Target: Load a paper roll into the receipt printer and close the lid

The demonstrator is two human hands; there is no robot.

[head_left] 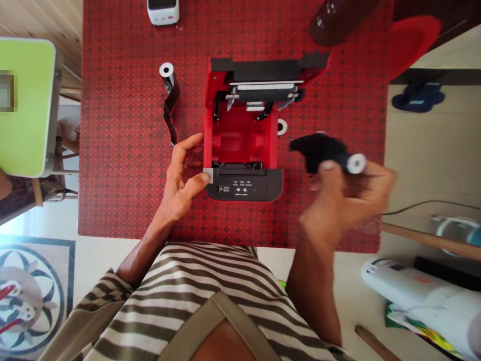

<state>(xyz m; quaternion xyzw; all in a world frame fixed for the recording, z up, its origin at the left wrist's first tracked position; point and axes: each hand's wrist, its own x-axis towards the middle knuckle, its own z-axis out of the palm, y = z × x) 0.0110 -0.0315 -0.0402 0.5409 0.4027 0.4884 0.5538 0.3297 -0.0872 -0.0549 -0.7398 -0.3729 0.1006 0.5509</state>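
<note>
A red and black label printer (244,188) stands on the table with its lid (268,67) raised; its red inner bay (240,143) shows nothing inside. My left hand (180,180) grips the printer's left front corner, thumb on top and fingers along the side. To the right of the printer, my right hand (345,195), slightly blurred, holds a black ribbon roll (330,153) with a white core and a loose end hanging leftward. Another ribbon roll (168,77) lies to the left, its dark tail trailing across the table. A white-ended roll (281,127) is partly hidden behind the printer's right side.
The red patterned table (128,190) fills the middle. A small white device (163,12) sits at its far edge, a dark bottle (334,20) at the far right. A red chair (413,45) and a green-topped stool (26,110) flank the table.
</note>
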